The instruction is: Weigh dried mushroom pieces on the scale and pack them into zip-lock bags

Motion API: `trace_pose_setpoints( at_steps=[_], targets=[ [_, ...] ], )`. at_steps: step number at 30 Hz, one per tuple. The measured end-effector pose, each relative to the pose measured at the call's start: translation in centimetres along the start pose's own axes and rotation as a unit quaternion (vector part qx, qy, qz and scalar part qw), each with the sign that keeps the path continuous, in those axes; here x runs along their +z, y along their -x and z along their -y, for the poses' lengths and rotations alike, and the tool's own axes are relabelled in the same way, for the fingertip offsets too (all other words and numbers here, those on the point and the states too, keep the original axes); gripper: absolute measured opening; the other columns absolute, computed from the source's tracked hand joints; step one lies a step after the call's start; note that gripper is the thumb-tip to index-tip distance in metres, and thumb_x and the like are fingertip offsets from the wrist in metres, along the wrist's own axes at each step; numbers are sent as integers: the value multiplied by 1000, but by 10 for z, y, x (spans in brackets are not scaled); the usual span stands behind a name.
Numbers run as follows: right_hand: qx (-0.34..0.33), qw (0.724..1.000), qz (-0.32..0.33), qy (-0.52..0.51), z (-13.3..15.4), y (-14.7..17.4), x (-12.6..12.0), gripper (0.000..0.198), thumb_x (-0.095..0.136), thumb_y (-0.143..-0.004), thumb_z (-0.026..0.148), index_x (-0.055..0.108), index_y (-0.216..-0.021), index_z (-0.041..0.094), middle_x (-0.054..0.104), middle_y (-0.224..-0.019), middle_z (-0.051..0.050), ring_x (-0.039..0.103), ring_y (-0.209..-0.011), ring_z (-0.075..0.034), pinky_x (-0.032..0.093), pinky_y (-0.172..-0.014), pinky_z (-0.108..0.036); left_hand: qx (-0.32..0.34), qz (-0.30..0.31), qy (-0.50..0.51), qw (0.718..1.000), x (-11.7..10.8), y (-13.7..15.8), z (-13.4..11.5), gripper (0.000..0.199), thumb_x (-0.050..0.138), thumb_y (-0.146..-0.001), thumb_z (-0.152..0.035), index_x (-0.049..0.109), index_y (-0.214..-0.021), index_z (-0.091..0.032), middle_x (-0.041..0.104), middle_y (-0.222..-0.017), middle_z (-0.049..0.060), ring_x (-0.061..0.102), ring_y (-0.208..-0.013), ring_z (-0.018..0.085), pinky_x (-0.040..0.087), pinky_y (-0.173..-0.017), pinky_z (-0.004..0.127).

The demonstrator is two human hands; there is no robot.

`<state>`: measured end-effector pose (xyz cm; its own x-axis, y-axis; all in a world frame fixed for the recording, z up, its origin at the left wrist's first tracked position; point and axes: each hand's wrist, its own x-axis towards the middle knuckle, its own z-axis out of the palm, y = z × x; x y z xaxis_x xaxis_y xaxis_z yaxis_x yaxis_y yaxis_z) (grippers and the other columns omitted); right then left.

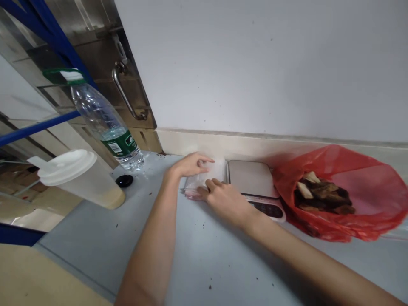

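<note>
Both my hands rest on a stack of small clear plastic bags lying flat on the grey table, close to the wall. My left hand presses its fingers on the far edge of the bags. My right hand lies on the near edge, fingertips pinching at the plastic. Just right of the bags sits a small digital scale with a bare steel platform. Whether either hand has lifted a bag cannot be told.
A red plastic bag holding brown dried pieces lies open at the right. At the left stand a clear water bottle, a white lidded cup and a black cap. Behind them is a steel door with a handle.
</note>
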<state>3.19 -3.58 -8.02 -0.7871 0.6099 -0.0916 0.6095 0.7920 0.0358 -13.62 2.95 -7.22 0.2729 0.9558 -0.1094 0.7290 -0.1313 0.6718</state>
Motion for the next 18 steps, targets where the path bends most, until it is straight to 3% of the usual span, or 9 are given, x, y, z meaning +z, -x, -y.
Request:
trace_pose_setpoints(
  at_steps=[5,8,11,14,18],
  targets=[
    [-9,1000,-15,9,8,6,1,41,43,-97,-2,71,-126,4,71,-122,-25,70,-116,-32,61,-90,-41,-34,62,-89,994,15,-5,-1,64,69,-86,-48,63,-147,-31,56,-146,11,61,-129,31,43,-115,43],
    [-11,999,-31,-21,5,12,1,40,46,-94,-4,71,-124,1,72,-122,-27,69,-120,-35,60,-93,-44,-53,81,-137,986,20,-9,-6,81,74,-79,-57,55,-153,-32,45,-158,13,45,-147,38,34,-122,47],
    [-26,996,-5,-82,-6,26,-7,34,51,-95,2,74,-120,3,75,-119,-24,73,-112,-34,60,-92,-45,-63,89,-170,979,22,-12,-13,93,75,-75,-64,47,-159,-34,41,-164,14,36,-153,42,31,-123,51],
    [-48,983,19,-178,-29,51,-27,24,59,-98,17,78,-111,12,78,-114,-16,75,-102,-29,58,-89,-40,-60,92,-184,977,18,-13,-19,96,73,-74,-68,45,-160,-33,46,-161,15,45,-147,43,37,-118,51],
    [-11,961,-39,-272,-71,97,-60,31,49,-102,31,79,-102,21,80,-97,-6,72,-81,-20,54,-76,-33,-39,79,-186,979,5,-10,-31,85,71,-79,-59,51,-156,-30,67,-141,13,65,-126,35,47,-108,40]
  ],
)
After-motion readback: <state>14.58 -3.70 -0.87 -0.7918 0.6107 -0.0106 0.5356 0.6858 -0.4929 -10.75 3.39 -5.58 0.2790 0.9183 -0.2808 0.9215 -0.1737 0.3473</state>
